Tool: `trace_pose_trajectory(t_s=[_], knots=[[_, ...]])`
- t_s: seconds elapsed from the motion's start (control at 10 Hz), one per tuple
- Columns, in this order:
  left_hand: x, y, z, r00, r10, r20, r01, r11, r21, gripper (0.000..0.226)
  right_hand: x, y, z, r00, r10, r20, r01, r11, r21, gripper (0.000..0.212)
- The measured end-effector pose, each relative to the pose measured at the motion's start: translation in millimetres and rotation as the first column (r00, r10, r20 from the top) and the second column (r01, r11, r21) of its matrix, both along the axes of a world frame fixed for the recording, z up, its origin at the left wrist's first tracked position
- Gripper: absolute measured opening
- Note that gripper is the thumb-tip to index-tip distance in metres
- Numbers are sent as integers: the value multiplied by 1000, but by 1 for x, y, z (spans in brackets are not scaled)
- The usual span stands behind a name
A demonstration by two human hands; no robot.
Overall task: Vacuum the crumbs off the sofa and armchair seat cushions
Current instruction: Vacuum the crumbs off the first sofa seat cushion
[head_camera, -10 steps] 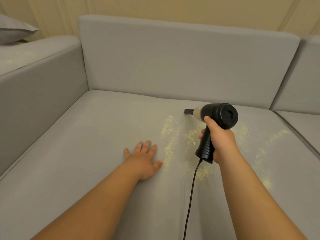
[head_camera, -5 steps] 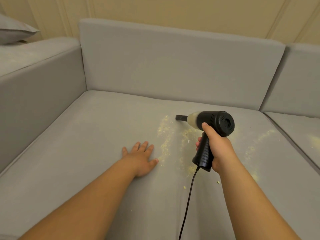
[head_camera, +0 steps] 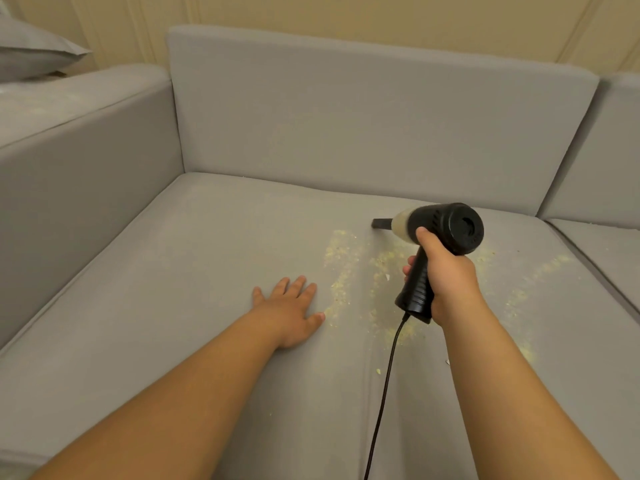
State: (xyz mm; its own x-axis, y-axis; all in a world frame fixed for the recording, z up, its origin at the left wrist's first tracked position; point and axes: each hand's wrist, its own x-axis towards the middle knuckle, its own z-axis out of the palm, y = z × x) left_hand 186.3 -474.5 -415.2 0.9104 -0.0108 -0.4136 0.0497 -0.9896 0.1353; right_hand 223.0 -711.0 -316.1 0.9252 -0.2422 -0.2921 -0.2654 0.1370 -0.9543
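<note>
My right hand (head_camera: 446, 282) grips the handle of a black handheld vacuum (head_camera: 446, 230). Its short dark nozzle points left, low over the grey sofa seat cushion (head_camera: 180, 278). Pale yellow crumbs (head_camera: 341, 258) lie in streaks on the cushion just below and left of the nozzle. More crumbs trail off to the right of my right hand. My left hand (head_camera: 291, 311) rests flat on the cushion, fingers spread, just left of the crumb streak. The vacuum's black cord (head_camera: 384, 386) hangs from the handle toward me.
The sofa's grey back cushion (head_camera: 363, 126) rises behind the seat. A wide armrest (head_camera: 76, 140) closes the left side, with faint crumbs on its top and a grey pillow (head_camera: 31, 57) beyond. A second seat cushion (head_camera: 602, 247) adjoins on the right.
The vacuum's nozzle swept left over the crumb streak, then came back a little to the right. My left hand stayed flat on the cushion.
</note>
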Motion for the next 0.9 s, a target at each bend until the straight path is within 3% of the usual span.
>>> trace_pose_trajectory(t_s=[0.2,0.3,0.6,0.9], knots=[[2,-3,-1,1000,15,0,-15,1000,1,74,-6,5,0,992,99,-83,-87,987,135,43],[2,-4,0,1000,17,3,-17,1000,3,73,-11,5,6,975,204,-89,-193,974,116,45],[2,-3,-3,1000,14,14,-14,1000,7,73,-26,-5,30,991,135,-7,-135,989,-57,35],[4,-2,-3,1000,14,9,-14,1000,7,73,-30,-6,33,983,179,-36,-181,982,-59,39]])
